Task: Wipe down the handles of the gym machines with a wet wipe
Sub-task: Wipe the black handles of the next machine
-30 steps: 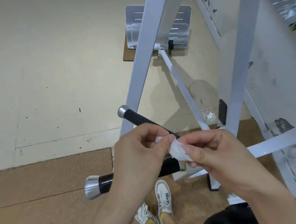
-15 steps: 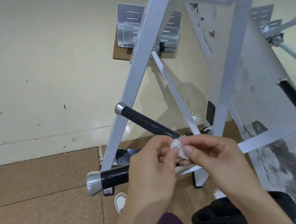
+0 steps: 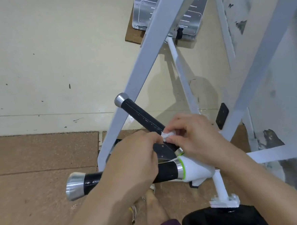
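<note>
A small crumpled white wet wipe (image 3: 167, 135) is pinched between the fingertips of my left hand (image 3: 135, 159) and my right hand (image 3: 196, 135). Both hands hover just above two black machine handles with silver end caps. The upper handle (image 3: 141, 114) slants up to the left. Lying almost level below it is the lower handle (image 3: 91, 182), which joins a white cone with a green ring (image 3: 192, 170); my left hand hides its middle. The wipe is close over the inner end of the upper handle; whether it touches is unclear.
White frame bars (image 3: 141, 65) of the machine cross in front of a cream wall. A metal footplate (image 3: 188, 14) sits at the top. Brown cork flooring (image 3: 33, 164) spreads left. A black seat pad (image 3: 222, 219) and my feet are below.
My view has moved closer and lower over the handles. Both hands have stayed together on the wipe and now sit nearer the handles' junction.
</note>
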